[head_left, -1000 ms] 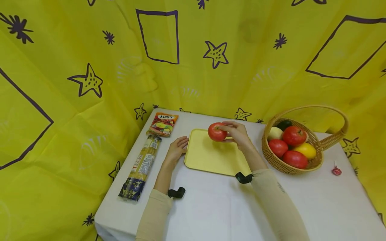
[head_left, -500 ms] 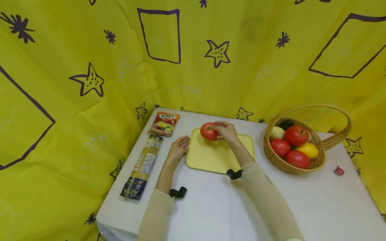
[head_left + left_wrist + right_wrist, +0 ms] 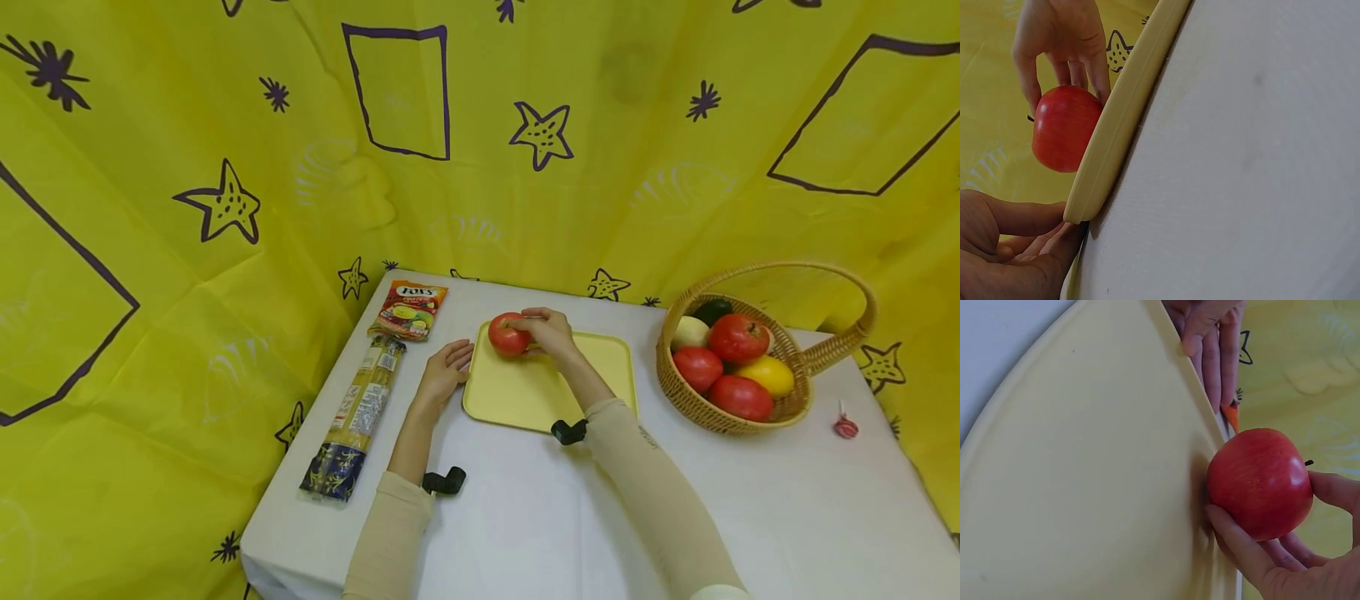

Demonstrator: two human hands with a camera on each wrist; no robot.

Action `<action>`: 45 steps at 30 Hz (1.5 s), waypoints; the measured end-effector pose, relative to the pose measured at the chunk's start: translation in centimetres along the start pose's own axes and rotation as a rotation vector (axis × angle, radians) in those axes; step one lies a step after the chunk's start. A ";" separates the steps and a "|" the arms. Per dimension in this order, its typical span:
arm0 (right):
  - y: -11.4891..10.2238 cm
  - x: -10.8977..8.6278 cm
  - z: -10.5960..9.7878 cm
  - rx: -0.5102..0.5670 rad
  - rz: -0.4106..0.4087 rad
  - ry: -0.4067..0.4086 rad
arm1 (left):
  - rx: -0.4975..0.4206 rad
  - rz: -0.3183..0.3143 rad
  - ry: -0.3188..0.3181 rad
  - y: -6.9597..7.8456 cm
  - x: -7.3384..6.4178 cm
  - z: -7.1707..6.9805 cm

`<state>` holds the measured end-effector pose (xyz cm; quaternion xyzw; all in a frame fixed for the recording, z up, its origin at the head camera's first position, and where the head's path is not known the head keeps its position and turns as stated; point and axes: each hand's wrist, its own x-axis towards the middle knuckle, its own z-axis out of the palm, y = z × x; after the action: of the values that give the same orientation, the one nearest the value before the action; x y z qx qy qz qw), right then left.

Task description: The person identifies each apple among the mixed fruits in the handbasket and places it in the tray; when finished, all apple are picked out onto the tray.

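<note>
My right hand [image 3: 551,334] holds a red apple [image 3: 508,334] just over the far left part of a yellow tray [image 3: 558,379]. In the right wrist view, thumb and fingers sit around the apple [image 3: 1260,483], whose short dark stem points sideways. The left wrist view shows the apple [image 3: 1065,128] close by the tray rim [image 3: 1119,119]; whether it touches the tray I cannot tell. My left hand [image 3: 442,373] rests at the tray's left edge with fingers extended. Its thumb touches the rim, and the fingers lie low beside it.
A wicker basket [image 3: 678,392] of fruit with a tall handle stands on the right. A lollipop [image 3: 846,427] lies beyond it. On the left are a sweets packet [image 3: 408,310] and a long pasta packet [image 3: 356,417]. Yellow patterned cloth hangs behind the white table [image 3: 510,525].
My right hand has carried the apple leftward across the tray, then lowered it slightly. My left hand has stayed by the tray's left edge.
</note>
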<state>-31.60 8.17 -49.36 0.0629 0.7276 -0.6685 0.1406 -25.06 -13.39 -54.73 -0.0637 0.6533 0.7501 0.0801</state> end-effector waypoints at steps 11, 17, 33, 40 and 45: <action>0.3 -0.1 -0.4 -0.039 0.004 -0.005 | -0.021 -0.001 -0.015 -0.1 0.0 0.7; 0.5 -0.2 -1.2 -0.038 -0.004 -0.025 | -0.019 -0.008 -0.008 -0.3 0.0 0.9; -2.6 -4.6 -4.7 -0.062 -0.121 -0.025 | -0.026 -0.019 0.000 -0.1 -0.1 0.3; -4.2 -6.9 -7.1 -0.068 -0.197 -0.017 | -0.020 -0.019 0.008 -0.2 -0.1 0.1; -5.0 -8.6 -9.0 -0.076 -0.226 0.004 | -0.027 -0.015 0.011 -0.2 -0.2 0.2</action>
<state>-25.93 17.46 -41.48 -0.0235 0.7551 -0.6519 0.0654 -24.83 -13.20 -54.84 -0.0739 0.6429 0.7580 0.0814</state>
